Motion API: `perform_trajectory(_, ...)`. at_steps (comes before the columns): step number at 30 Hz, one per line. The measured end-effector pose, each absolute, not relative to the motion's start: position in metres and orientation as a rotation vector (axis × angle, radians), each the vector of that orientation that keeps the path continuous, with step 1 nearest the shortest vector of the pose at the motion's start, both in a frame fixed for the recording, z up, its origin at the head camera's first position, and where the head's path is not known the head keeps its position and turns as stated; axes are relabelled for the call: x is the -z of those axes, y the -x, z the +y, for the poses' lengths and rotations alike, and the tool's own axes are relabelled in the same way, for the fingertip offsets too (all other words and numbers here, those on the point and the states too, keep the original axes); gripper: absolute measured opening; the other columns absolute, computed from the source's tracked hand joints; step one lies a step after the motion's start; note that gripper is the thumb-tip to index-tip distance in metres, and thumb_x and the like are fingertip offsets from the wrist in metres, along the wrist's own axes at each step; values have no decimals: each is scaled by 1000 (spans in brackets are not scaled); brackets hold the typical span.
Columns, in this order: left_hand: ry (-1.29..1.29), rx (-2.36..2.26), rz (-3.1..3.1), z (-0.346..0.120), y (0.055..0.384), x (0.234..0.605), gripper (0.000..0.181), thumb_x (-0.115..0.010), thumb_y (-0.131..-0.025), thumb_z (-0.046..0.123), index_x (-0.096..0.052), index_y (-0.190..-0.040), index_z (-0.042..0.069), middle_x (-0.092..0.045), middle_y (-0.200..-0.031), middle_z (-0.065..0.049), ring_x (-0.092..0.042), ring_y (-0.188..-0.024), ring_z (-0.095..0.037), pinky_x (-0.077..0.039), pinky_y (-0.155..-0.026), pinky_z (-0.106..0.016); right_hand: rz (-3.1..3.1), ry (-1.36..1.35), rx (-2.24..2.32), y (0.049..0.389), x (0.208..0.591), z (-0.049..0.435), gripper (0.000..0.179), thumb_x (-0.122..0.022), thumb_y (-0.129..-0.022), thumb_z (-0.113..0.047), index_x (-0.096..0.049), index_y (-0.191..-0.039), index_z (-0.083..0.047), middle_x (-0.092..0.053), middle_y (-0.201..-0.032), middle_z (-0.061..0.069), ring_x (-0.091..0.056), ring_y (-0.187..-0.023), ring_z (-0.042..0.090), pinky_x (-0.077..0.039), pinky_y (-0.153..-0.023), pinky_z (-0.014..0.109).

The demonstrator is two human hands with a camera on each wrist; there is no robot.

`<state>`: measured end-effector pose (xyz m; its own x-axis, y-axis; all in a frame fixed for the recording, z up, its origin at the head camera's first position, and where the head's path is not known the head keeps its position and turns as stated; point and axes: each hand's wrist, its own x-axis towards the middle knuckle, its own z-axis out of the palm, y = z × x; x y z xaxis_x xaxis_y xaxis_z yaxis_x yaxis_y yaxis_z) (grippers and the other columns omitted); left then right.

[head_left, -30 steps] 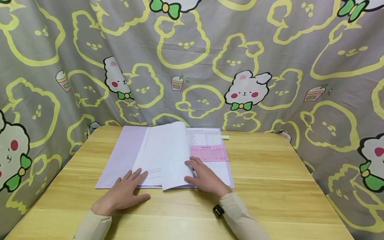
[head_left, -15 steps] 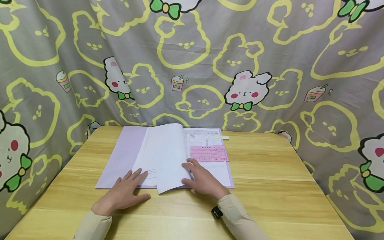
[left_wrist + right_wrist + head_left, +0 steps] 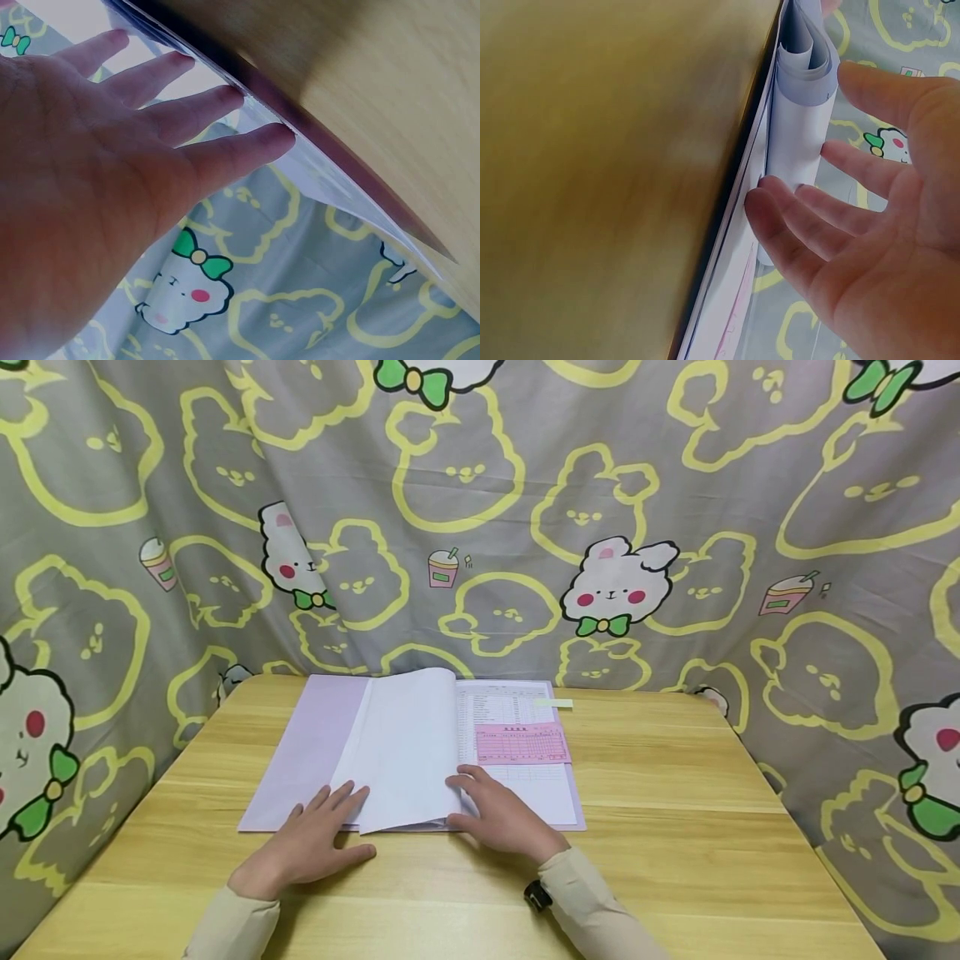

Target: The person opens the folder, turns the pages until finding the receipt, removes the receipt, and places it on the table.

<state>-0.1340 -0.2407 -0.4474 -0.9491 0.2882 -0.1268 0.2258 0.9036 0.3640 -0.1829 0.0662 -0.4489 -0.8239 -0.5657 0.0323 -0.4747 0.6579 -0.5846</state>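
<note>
A lilac folder [image 3: 303,735] lies open on the table with paper sheets inside. One or more white pages [image 3: 412,743] curl over from right to left in a rolled bend [image 3: 801,135], seen edge-on in the right wrist view. My left hand [image 3: 315,835] rests with spread fingers on the near left corner of the pages. At the bend's right side is my right hand [image 3: 506,814], its loosely bent fingers [image 3: 840,206] against the paper. A pink printed slip [image 3: 520,745] lies on the printed table sheet [image 3: 498,706] at the right.
A pale yellow-green tab [image 3: 553,702] sticks out past the folder's right edge. The wooden table [image 3: 690,827] extends around the folder. Behind it hangs a grey patterned curtain [image 3: 495,510]. A black band [image 3: 537,896] sits at my right wrist.
The turning page has swung left, its loose near corner moving toward my left hand. My right hand has shifted slightly left, uncovering more of the printed sheet. My left hand stays put.
</note>
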Motion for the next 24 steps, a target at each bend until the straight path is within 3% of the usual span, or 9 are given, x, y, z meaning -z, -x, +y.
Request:
perform_trajectory(14, -391, -542, 2912, -241, 135, 450, 94, -70, -87, 65, -38, -159, 13, -31, -162, -29, -27, -146, -59, -23, -105, -83, 2711, 899, 802, 179, 449, 61, 52, -65, -101, -37, -56, -146, -14, -44, -159, 8, -48, -142, 27, -41, -117, 45)
perform_trajectory(24, -429, -514, 2926, -241, 135, 449, 80, -69, -88, 63, -53, -151, 17, -34, -161, -27, -28, -145, -60, -25, -103, -84, 2717, 921, 773, 176, 445, 61, 49, -64, -101, -36, -58, -144, -13, -48, -156, 8, -49, -142, 27, -41, -117, 44)
